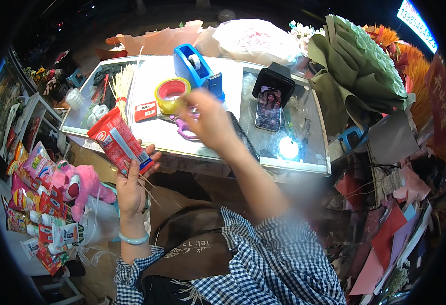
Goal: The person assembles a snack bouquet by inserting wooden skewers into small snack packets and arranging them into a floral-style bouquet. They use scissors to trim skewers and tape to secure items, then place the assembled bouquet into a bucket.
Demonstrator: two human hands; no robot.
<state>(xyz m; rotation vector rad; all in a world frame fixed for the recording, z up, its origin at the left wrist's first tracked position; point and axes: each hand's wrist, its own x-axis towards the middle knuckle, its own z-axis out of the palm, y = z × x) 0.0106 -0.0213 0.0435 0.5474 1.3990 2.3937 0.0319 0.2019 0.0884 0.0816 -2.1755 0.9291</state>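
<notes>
Left hand point(133, 189) has a red snack packet point(112, 136) pinched between thumb and fingers, up by the near edge of the display counter point(304, 165). Right hand's point(206, 118) a blur beside the yellowish tape roll point(168, 107) — can't tell if its fingers grip anything. Purple-handled scissors point(180, 127) nearby, blue tape dispenser point(182, 62) farther back — then a wrapped bouquet point(256, 43).

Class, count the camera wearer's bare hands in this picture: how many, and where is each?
2. The left hand holds a red packet; the right hand, blurred, is by the yellow tape roll, contact unclear. Neither is hidden.
</notes>
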